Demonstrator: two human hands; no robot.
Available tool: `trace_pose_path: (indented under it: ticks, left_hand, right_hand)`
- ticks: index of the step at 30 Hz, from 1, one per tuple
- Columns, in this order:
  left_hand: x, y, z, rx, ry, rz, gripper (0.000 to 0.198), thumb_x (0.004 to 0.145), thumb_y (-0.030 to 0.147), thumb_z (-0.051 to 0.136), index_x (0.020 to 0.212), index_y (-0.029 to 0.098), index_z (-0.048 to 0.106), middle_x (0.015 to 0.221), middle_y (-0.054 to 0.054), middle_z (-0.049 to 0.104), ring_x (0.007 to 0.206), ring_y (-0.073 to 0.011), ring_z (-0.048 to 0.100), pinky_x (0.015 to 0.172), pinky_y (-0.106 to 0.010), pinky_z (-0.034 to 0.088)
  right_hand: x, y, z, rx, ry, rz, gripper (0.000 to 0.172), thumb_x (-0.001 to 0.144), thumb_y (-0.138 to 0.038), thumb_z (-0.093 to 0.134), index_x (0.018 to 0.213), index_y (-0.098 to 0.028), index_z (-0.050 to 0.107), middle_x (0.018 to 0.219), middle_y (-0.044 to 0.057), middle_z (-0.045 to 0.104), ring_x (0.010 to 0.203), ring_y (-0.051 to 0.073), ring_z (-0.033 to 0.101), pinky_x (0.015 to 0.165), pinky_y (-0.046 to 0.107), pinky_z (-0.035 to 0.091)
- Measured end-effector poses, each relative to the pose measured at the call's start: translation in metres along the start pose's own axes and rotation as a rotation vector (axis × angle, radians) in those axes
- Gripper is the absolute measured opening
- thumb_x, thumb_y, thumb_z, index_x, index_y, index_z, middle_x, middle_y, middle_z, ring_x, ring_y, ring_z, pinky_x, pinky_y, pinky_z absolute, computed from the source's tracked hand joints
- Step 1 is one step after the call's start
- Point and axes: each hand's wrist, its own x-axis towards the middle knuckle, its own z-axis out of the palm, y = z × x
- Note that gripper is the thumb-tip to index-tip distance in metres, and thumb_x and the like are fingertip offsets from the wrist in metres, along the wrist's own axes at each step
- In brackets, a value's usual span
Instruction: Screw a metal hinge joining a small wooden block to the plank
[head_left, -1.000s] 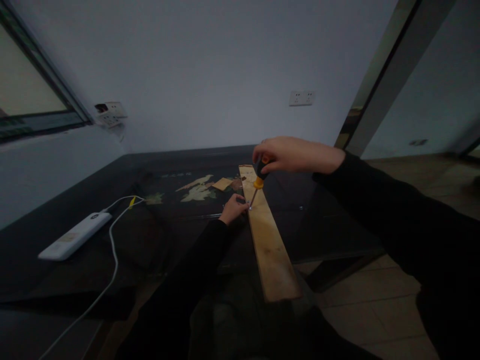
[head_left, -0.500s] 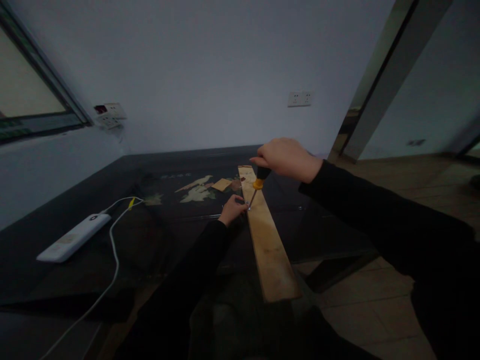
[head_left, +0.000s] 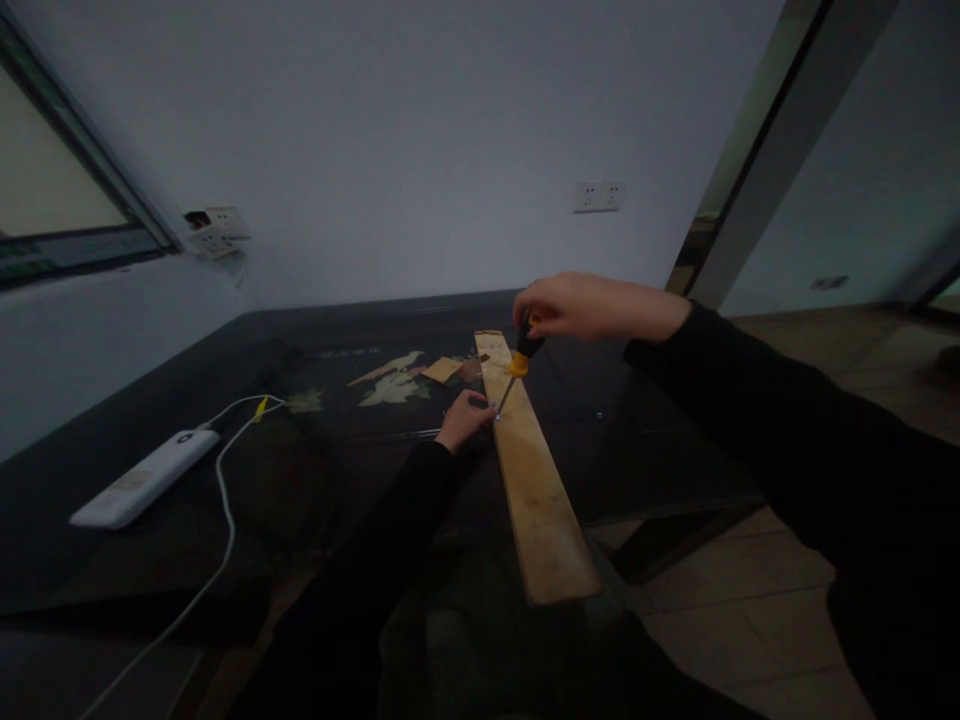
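Wooden and pale, the long flat plank spans frame centre to lower centre, your right hand gripping the black-and-yellow screwdriver from above, likely for downward pressure, while your left hand, its hold unclear, probably steadies the small shiny metal piece.

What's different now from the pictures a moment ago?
The right hand on the screwdriver swung its wrist left, then back right, ending much as it began. Nothing was let go. The left hand stayed at the edge of the wooden board, beside the screwdriver's tip.
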Motion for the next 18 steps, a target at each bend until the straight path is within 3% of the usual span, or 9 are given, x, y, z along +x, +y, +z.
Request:
trace_pose_path:
  ticks: [4, 12, 15, 18]
  left_hand:
    - [0.0, 0.0, 0.001, -0.021, 0.0, -0.004, 0.032, 0.071, 0.019, 0.073, 0.092, 0.017, 0.049, 0.054, 0.007, 0.056, 0.047, -0.0095, 0.054, 0.045, -0.017, 0.038]
    - [0.005, -0.002, 0.003, -0.021, 0.005, -0.016, 0.035, 0.068, 0.023, 0.077, 0.089, 0.017, 0.049, 0.053, 0.006, 0.056, 0.046, -0.0092, 0.053, 0.046, -0.017, 0.038]
    - [0.002, 0.0, 0.003, -0.022, 0.006, -0.02, 0.036, 0.068, 0.025, 0.077, 0.09, 0.017, 0.05, 0.054, 0.006, 0.057, 0.046, -0.0095, 0.054, 0.046, -0.017, 0.038]
    - [0.001, 0.0, 0.002, -0.012, 0.011, -0.008, 0.033, 0.071, 0.023, 0.075, 0.09, 0.017, 0.05, 0.055, 0.006, 0.057, 0.047, -0.0098, 0.054, 0.047, -0.018, 0.039]
  right_hand:
    - [0.002, -0.002, 0.009, -0.132, 0.077, 0.131, 0.032, 0.089, -0.036, 0.047, 0.106, -0.019, 0.068, 0.091, 0.009, 0.07, 0.078, 0.019, 0.059, 0.065, 0.03, 0.034]
    - [0.006, -0.006, 0.023, -0.266, 0.18, 0.36, 0.056, 0.092, -0.055, 0.033, 0.099, -0.015, 0.071, 0.085, 0.015, 0.069, 0.078, 0.023, 0.06, 0.063, 0.031, 0.035]
    - [0.004, 0.002, 0.021, -0.17, 0.16, 0.294, 0.052, 0.088, -0.058, 0.04, 0.104, -0.018, 0.069, 0.088, 0.012, 0.068, 0.077, 0.021, 0.059, 0.063, 0.03, 0.035]
    - [-0.001, 0.009, 0.012, -0.04, 0.077, 0.094, 0.045, 0.082, -0.049, 0.055, 0.114, -0.019, 0.065, 0.097, 0.009, 0.067, 0.08, 0.019, 0.058, 0.066, 0.029, 0.037]
